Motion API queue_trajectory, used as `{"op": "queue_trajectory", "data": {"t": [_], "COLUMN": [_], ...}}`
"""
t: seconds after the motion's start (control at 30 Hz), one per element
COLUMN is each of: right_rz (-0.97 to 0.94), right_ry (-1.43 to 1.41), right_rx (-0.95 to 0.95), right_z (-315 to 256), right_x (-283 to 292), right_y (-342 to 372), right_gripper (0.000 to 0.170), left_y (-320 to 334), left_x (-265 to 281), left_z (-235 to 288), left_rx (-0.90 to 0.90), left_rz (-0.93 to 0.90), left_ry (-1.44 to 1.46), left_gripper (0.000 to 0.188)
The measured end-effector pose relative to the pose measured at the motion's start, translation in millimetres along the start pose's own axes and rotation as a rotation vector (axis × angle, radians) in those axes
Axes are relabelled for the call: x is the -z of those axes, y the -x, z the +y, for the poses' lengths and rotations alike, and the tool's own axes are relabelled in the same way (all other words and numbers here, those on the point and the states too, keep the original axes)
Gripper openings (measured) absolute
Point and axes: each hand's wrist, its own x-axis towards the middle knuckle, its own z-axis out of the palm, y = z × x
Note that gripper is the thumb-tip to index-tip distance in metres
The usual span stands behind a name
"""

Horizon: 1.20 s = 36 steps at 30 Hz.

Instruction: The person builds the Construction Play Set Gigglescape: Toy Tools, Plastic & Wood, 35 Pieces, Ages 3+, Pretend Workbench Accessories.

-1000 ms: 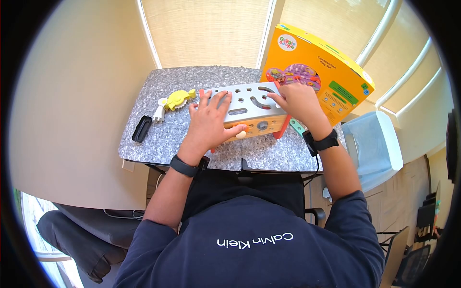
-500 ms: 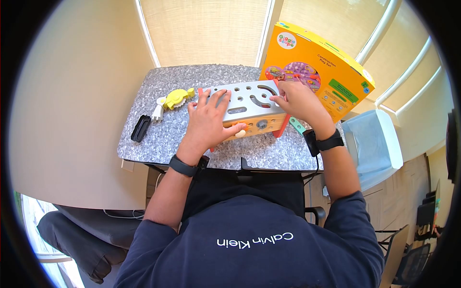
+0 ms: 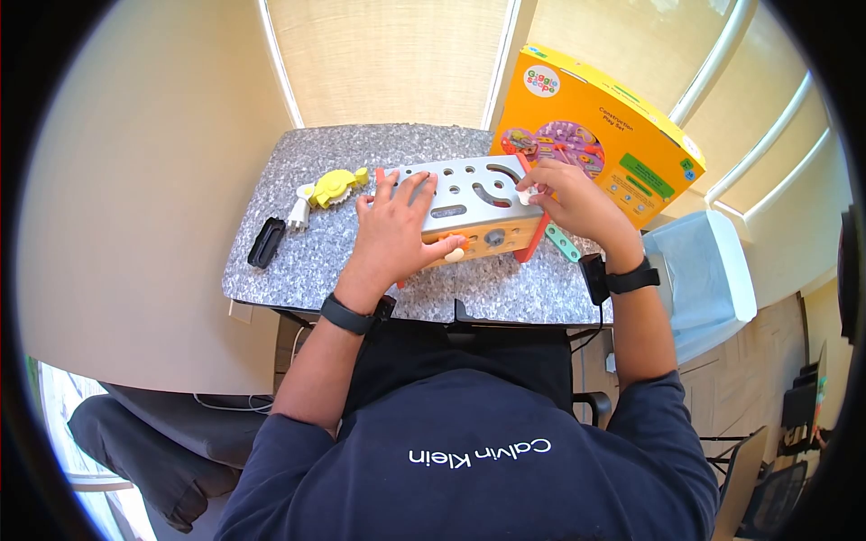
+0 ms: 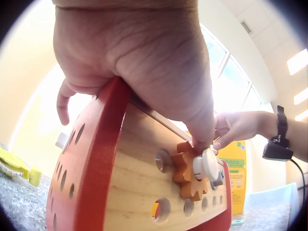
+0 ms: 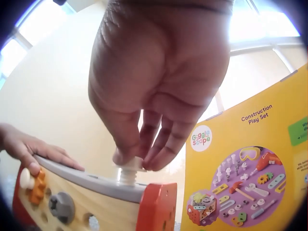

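A toy workbench (image 3: 492,209) with a grey holed top, wooden front and red ends stands on the speckled table. My left hand (image 3: 390,225) rests spread over the left end of its top, thumb down on the front by an orange gear (image 4: 185,175). A white plastic bolt (image 4: 208,164) goes through that gear. Between thumb and fingertips, my right hand (image 3: 577,198) pinches a white threaded screw (image 5: 129,174), upright at the right end of the grey top. A grey bolt head (image 5: 61,208) sits in the wooden front.
Behind at the right stands a yellow construction set box (image 3: 595,126). Left of the bench lie a yellow toy piece (image 3: 336,187) with a white part, and a black case (image 3: 267,242). A green strip (image 3: 563,243) lies at the right, with a translucent bin (image 3: 699,279) beyond the table.
My right hand has drawn back from the far right corner of the bench top toward its near right edge, and a white screw now shows in its fingers. My left hand stays put.
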Motion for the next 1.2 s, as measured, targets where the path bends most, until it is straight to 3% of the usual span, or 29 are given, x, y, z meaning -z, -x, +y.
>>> {"op": "queue_trajectory", "data": {"t": [0.23, 0.33, 0.43, 0.5, 0.53, 0.6, 0.7, 0.8, 0.97, 1.07, 1.13, 1.2], "right_rz": [0.084, 0.031, 0.179, 0.179, 0.181, -0.087, -0.134, -0.086, -0.104, 0.003, 0.238, 0.417], "right_ry": [0.15, 0.034, -0.135, -0.031, -0.027, 0.381, 0.262, 0.295, 0.323, 0.113, 0.15, 0.041], "right_rx": [-0.256, -0.346, -0.461, -0.743, -0.745, -0.635, -0.712, -0.707, -0.694, -0.808, -0.717, -0.504], "right_z": [-21, -24, 2, 37, 61, 100, 101, 112, 88, 90, 67, 26], "right_x": [-10, -3, 2, -5, -20, -61, -83, -91, -65, -44, -8, 16], "right_y": [-4, -4, 10, 28, 46, 87, 108, 114, 107, 98, 80, 54], "right_gripper": [0.028, 0.036, 0.038, 0.042, 0.042, 0.044, 0.047, 0.038, 0.031, 0.034, 0.036, 0.037], "left_y": [0, 0, -1, 0, 0, 2, 6, 12, 17, 18, 19, 19], "left_x": [0, 0, 5, 5, 2, -2, -3, -1, -6, 1, 1, -7], "left_z": [1, 0, 3, 4, 3, 1, -4, -9, -22, -28, -36, -48], "left_rx": [0.002, 0.001, 0.01, 0.02, 0.048, 0.073, 0.057, 0.053, 0.059, 0.103, 0.133, 0.144], "left_rz": [0.003, 0.005, -0.006, -0.018, 0.028, 0.076, 0.137, 0.137, 0.131, 0.067, 0.029, 0.002], "left_ry": [-0.002, 0.015, 0.029, 0.036, 0.107, 0.178, 0.231, 0.313, 0.416, 0.517, 0.553, 0.546], "left_gripper": [0.092, 0.091, 0.091, 0.092, 0.093, 0.095, 0.099, 0.105, 0.126, 0.136, 0.142, 0.156]}}
